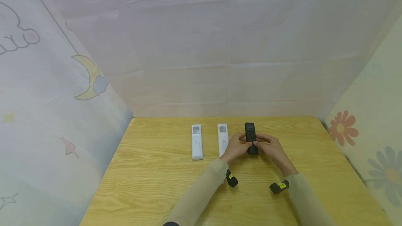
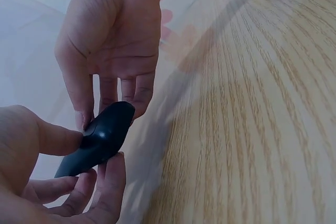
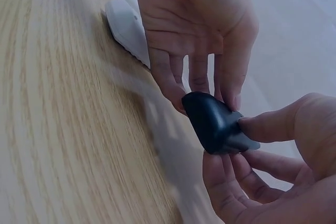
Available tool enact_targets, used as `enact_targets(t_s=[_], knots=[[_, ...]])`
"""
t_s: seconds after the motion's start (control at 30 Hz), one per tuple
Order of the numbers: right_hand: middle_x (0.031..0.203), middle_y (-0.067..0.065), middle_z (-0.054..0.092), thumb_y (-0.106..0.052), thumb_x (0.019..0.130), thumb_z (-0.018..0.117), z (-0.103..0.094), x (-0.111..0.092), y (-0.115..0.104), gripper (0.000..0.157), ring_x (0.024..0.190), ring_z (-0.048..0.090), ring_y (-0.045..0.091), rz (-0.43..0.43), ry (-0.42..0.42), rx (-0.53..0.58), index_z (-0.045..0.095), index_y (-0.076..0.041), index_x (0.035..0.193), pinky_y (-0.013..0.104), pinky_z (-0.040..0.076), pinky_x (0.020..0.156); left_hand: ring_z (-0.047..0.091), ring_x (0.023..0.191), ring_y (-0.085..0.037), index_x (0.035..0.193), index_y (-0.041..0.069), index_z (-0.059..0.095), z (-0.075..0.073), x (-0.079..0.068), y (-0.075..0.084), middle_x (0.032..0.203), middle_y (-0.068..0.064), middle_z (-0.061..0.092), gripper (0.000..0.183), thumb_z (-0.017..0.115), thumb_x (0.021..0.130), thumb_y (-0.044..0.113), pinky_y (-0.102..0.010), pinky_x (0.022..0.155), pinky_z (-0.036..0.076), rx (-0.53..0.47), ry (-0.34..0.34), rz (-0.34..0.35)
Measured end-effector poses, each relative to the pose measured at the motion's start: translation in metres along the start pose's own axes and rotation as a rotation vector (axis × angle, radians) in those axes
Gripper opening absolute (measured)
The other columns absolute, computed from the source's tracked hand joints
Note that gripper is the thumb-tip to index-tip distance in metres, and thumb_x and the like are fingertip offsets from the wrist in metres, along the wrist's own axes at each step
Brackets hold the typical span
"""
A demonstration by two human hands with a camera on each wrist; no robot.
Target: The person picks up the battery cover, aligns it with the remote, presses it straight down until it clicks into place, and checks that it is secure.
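A black remote control (image 1: 251,133) is held between both hands above the right part of the wooden table. My left hand (image 1: 236,147) pinches its left side, thumb on top and fingers beneath. My right hand (image 1: 272,148) grips the opposite side in the same way. From the left wrist, the black remote (image 2: 107,132) shows its rounded end, raised off the tabletop. Two white remote controls lie on the table to the left: the nearer white remote (image 1: 222,136) is partly hidden by my left hand, and the farther white remote (image 1: 196,142) shows whole.
The wooden table (image 1: 150,184) ends at the back against a pale hanging cloth (image 1: 188,44). Patterned cloths (image 1: 47,114) stand along both sides. Small black wrist devices (image 1: 232,180) hang at both sleeves.
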State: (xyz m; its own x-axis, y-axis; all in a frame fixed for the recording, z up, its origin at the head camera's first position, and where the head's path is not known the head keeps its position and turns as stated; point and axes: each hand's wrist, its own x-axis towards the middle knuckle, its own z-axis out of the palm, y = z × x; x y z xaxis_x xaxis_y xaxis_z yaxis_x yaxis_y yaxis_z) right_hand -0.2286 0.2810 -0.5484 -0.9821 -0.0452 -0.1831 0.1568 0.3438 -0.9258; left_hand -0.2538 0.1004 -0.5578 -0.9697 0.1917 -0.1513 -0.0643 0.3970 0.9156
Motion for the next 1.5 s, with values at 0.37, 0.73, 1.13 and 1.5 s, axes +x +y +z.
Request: enact_targets(t_s=[0.37, 0.73, 1.13, 1.5], knots=[[0.145, 0.032, 0.055, -0.019, 0.109, 0.064, 0.001, 0.000, 0.004, 0.054, 0.120, 0.065, 0.034, -0.005, 0.036, -0.066, 0.049, 0.007, 0.154, 0.023, 0.059, 0.081, 0.063, 0.131, -0.025, 0.147, 0.012, 0.063, 0.005, 0.004, -0.001, 0.136, -0.008, 0.069, 0.053, 0.077, 0.098, 0.030, -0.043, 0.108, 0.053, 0.079, -0.012, -0.020], [0.142, 0.034, 0.057, -0.015, 0.109, 0.062, 0.003, 0.007, 0.010, 0.050, 0.116, 0.069, 0.035, -0.007, 0.045, -0.130, 0.051, 0.010, 0.151, 0.028, 0.063, 0.082, 0.069, 0.106, -0.015, 0.143, 0.007, 0.065, 0.007, 0.010, 0.003, 0.117, -0.003, 0.076, 0.051, 0.080, 0.097, 0.023, -0.031, 0.096, 0.058, 0.112, -0.029, -0.031], [0.135, 0.034, 0.063, -0.016, 0.108, 0.063, 0.003, 0.011, 0.010, 0.049, 0.114, 0.069, 0.040, -0.044, 0.062, -0.252, 0.054, 0.012, 0.147, 0.040, 0.060, 0.088, 0.071, 0.101, -0.014, 0.137, 0.004, 0.068, 0.008, 0.017, 0.004, 0.113, -0.005, 0.076, 0.044, 0.079, 0.097, 0.018, -0.028, 0.088, 0.061, 0.142, -0.052, -0.017], [0.128, 0.032, 0.067, -0.013, 0.105, 0.065, 0.007, 0.013, 0.008, 0.048, 0.112, 0.068, 0.042, -0.058, 0.085, -0.313, 0.056, 0.014, 0.144, 0.047, 0.059, 0.089, 0.068, 0.095, -0.011, 0.125, 0.006, 0.072, 0.011, 0.022, 0.000, 0.106, -0.003, 0.076, 0.033, 0.081, 0.095, 0.019, -0.026, 0.084, 0.059, 0.214, -0.028, 0.006]])
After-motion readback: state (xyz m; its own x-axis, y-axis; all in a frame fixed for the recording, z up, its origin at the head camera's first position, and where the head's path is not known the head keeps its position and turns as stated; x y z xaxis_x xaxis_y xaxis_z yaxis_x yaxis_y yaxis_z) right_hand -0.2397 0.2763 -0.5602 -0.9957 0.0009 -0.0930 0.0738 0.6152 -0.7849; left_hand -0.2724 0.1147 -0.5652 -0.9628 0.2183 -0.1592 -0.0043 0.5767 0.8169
